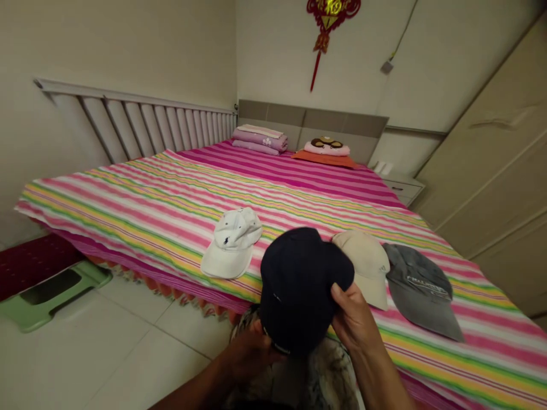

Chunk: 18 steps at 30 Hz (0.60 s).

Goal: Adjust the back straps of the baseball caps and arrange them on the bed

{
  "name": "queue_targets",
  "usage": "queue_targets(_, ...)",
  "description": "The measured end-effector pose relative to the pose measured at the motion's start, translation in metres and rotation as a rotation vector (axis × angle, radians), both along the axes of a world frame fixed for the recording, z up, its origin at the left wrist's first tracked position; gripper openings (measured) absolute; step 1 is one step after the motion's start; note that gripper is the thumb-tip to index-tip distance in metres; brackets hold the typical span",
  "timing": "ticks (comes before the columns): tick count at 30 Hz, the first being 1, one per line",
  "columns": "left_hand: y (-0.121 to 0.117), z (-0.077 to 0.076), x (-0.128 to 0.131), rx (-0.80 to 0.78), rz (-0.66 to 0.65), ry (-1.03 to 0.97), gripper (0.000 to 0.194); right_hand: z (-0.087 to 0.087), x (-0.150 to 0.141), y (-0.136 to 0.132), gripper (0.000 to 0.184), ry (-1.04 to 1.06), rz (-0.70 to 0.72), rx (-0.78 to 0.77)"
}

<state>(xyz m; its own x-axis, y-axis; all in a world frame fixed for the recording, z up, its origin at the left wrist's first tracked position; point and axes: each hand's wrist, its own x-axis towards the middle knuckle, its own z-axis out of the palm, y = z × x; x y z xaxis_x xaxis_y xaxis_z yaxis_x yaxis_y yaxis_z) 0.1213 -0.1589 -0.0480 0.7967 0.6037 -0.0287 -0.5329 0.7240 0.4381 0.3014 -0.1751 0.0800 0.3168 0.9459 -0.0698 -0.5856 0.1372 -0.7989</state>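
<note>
Both my hands hold up a dark navy baseball cap [299, 285] above the near edge of a bed. My left hand [252, 353] grips its lower left side, and my right hand [352, 316] holds its right side with the fingers spread across the crown. Three more caps lie on the striped bedspread [179, 199]. A white cap [233, 242] with a small dark logo is to the left of my hands. A beige cap [365, 267] sits just behind my right hand, partly hidden by the navy cap, and a grey cap [421, 287] lies to its right.
A white radiator [141, 128] runs along the left wall. A green step stool [53, 296] stands on the tiled floor. Folded towels [260, 139] and a pillow [327, 148] lie by the headboard [311, 122]. A wardrobe [487, 159] stands at the right.
</note>
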Motion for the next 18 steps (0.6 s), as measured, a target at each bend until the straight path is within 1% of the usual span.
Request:
queue_targets(2, 0.004, -0.003, -0.004, 0.016, -0.033, -0.015, 0.03, -0.008, 0.0, -0.006, 0.058, 0.048, -0.032, -0.097)
queue_targets(4, 0.014, -0.002, -0.006, 0.014, -0.027, -0.038, 0.033, -0.018, 0.004, -0.014, 0.055, 0.073, -0.049, -0.173)
queue_targets(7, 0.035, 0.007, -0.004, 0.013, -0.033, -0.029, 0.035, -0.031, 0.015, -0.027, 0.055, 0.064, -0.017, -0.235)
queue_targets(9, 0.046, 0.019, 0.001, 0.038, -0.033, -0.012, 0.039, -0.038, 0.024, -0.034, 0.056, 0.003, 0.021, -0.218)
queue_targets(12, 0.056, 0.04, 0.011, 0.118, -0.019, -0.038, 0.044, -0.044, 0.038, -0.045, 0.056, -0.088, 0.1, -0.124)
queue_targets(15, 0.056, 0.057, 0.015, 0.203, -0.006, -0.054, 0.041, -0.047, 0.046, -0.055, 0.053, -0.112, 0.213, -0.054)
queue_targets(18, 0.052, 0.067, 0.015, 0.236, -0.003, -0.023, 0.037, -0.052, 0.049, -0.06, 0.041, -0.088, 0.278, -0.011)
